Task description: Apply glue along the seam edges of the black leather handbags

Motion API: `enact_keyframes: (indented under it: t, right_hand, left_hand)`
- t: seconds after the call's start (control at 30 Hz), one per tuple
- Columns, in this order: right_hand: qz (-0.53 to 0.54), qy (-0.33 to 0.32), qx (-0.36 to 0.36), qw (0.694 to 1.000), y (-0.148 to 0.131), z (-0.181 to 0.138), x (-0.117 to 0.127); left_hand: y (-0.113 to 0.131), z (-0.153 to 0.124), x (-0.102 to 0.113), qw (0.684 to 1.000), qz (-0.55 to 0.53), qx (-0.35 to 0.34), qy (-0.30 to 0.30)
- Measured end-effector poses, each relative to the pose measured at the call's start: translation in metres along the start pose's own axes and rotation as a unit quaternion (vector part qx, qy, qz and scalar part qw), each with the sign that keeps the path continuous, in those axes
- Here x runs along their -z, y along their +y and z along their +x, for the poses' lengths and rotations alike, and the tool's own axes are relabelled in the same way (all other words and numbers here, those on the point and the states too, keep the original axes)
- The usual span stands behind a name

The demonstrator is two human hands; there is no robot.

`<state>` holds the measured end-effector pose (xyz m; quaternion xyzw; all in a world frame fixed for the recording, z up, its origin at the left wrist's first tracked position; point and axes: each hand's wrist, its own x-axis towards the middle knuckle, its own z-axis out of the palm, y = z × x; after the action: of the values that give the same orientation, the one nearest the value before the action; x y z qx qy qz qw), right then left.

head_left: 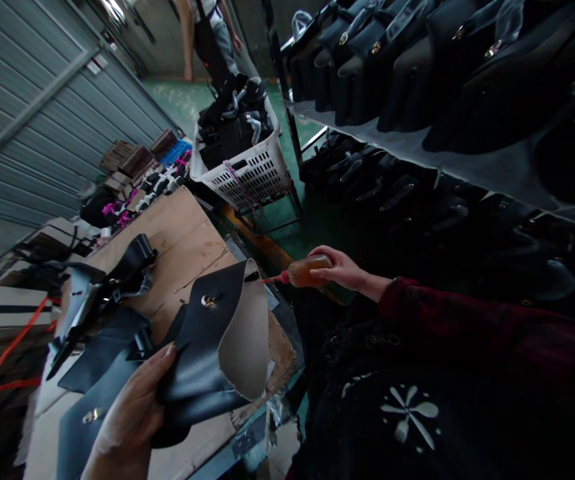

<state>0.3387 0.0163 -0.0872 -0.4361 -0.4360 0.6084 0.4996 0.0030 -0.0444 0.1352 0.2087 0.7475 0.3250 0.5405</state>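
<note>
A black leather bag [202, 347] with a gold clasp and a pale lining is held over the table by my left hand [134, 413], thumb on top and fingers under it. My right hand [340, 267] is wrapped round a squeeze bottle [310, 270] of amber liquid with a red nozzle. The nozzle's thin tip points left and is at the bag's upper open edge; whether it touches I cannot tell. More black leather pieces [102, 347] lie on the table left of the held bag, one with a gold clasp.
Cardboard covers the worktable [187, 227]. A white plastic basket [252, 170] full of black bags stands on a metal stand beyond it. On the right, a rack [367, 127] holds rows of black bags. A person [212, 40] stands behind the basket. Stacked materials [137, 173] line the wall.
</note>
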Motion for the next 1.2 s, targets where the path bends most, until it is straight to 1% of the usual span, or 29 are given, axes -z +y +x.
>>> enact_keyframes:
  t: [0.17,0.3,0.43,0.53,0.6,0.77,0.87,1.0,1.2]
  right_hand:
    - [-0.029,-0.004,0.002,1.0,0.0,0.006,0.001]
    - [-0.027,0.001,-0.022,0.999,0.001,0.003,0.002]
    - [-0.011,-0.02,-0.049,0.999,-0.001,-0.004,0.004]
    - [-0.025,-0.033,-0.055,0.998,-0.004,-0.008,0.007]
    - [-0.036,-0.029,-0.051,0.998,-0.005,-0.009,0.01]
    - [-0.028,0.013,-0.017,0.999,0.0,-0.003,0.008]
    - [-0.017,0.013,0.002,1.0,0.003,0.003,0.003]
    - [-0.019,0.009,-0.015,1.0,0.005,0.007,-0.001]
    - [0.006,0.007,-0.047,0.999,0.01,-0.004,0.001]
  left_hand:
    - [-0.001,0.0,-0.002,1.0,-0.023,0.006,0.014]
    - [-0.007,0.002,-0.001,0.999,-0.032,0.004,0.0]
    - [-0.01,0.002,0.001,0.999,-0.032,0.017,-0.01]
    - [-0.013,0.003,0.004,0.999,-0.031,0.025,-0.02]
    - [-0.015,0.003,0.006,0.999,-0.024,0.024,-0.025]
    - [-0.023,0.005,0.007,0.999,-0.005,0.002,-0.049]
    - [-0.028,0.005,0.006,0.998,-0.017,0.013,-0.05]
    - [-0.033,0.006,0.008,0.999,-0.03,0.013,-0.042]
    - [-0.041,0.008,0.01,0.998,-0.035,0.004,-0.053]
